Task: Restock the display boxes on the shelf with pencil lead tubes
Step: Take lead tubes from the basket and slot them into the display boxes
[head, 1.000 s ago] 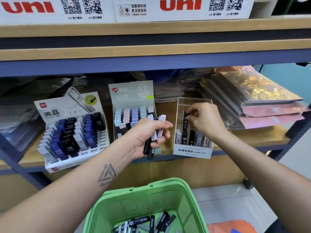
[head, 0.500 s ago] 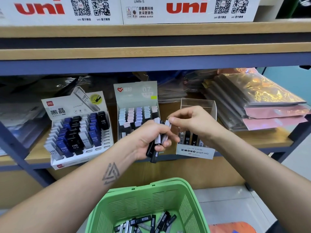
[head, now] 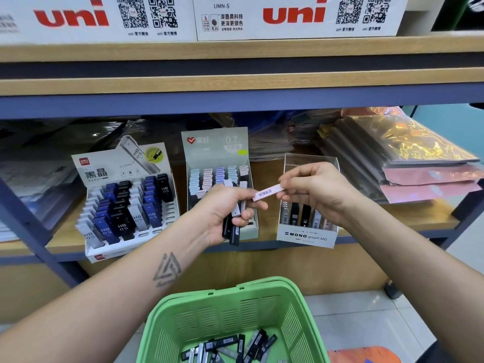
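Near the middle of the frame, right hand (head: pixel 318 191) pinching a pale pink pencil lead tube with a barcode label (head: pixel 268 192) by its right end, fingers curled round it. Tube lying almost level, tilted slightly up toward the right, free left end reaching to just above the fingertips of the left hand (head: pixel 227 212). Left hand, a little lower and to the left, gripping a bunch of black and white lead tubes (head: pixel 234 226), tops poking up above the knuckles, black bottoms sticking out below the palm.

Directly behind and below the right hand, clear plastic display box with a white "MONO graph MG" front (head: pixel 306 236) standing on the wooden shelf (head: pixel 392 218), a row of black, grey and pinkish tubes upright inside. Left of it, partly hidden by the left hand, grey-green cardboard display box marked 0.7 (head: pixel 216 150) holding rows of pastel tubes. Farther left, white tiered display box with blue, black and white HB 0.5 tubes (head: pixel 125 205), tilted back.

Lower centre of the frame, green plastic slotted basket (head: pixel 230 310) with loose dark and grey lead tubes (head: pixel 233 348) lying jumbled on its bottom. Right side of the shelf, stack of shiny gold and pink plastic-wrapped packets (head: pixel 408 166). Along the top of the frame, white cartons printed with red "uni" lettering (head: pixel 293 14) on the upper shelf.
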### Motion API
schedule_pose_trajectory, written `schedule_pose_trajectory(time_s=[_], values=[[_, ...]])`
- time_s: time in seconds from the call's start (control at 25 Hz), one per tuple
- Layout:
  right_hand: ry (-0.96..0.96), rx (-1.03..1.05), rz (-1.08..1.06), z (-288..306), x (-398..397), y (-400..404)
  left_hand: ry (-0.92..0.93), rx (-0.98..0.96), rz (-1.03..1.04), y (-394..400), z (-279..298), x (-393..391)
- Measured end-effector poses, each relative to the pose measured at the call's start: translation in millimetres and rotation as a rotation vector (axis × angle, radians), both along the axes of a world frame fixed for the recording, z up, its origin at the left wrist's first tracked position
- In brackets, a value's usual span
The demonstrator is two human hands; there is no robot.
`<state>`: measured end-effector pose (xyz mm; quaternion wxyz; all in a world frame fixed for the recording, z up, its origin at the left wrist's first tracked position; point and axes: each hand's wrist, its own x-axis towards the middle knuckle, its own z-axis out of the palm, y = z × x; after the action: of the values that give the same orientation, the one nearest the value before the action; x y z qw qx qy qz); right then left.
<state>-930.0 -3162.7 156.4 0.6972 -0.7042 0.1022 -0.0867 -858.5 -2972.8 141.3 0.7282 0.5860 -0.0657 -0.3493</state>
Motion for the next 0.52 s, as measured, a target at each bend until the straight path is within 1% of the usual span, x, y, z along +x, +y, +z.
schedule_pose_trajectory(time_s=[0.08,0.12,0.24,0.28,0.52], values=[[0.024,-0.02,0.052,-0.5,-1.2,-0.6,-0.034,-0.004,0.031,0.5,-0.3,-0.4],[0.036,-0.073,0.089,-0.8,-2.2,-0.3,-0.061,0.003,0.045,0.6,-0.6,-0.5],[0.027,-0.335,0.119,-3.0,-2.6,3.1,-0.194,0.085,0.091,0.5,-2.5,-0.1],[0.017,-0.385,0.115,-3.8,-2.3,4.8,-0.24,0.118,0.111,0.4,-3.5,-0.3],[-0.012,-0.467,0.123,-6.7,1.1,11.9,-0.37,0.179,0.161,0.0,-2.0,-2.4]])
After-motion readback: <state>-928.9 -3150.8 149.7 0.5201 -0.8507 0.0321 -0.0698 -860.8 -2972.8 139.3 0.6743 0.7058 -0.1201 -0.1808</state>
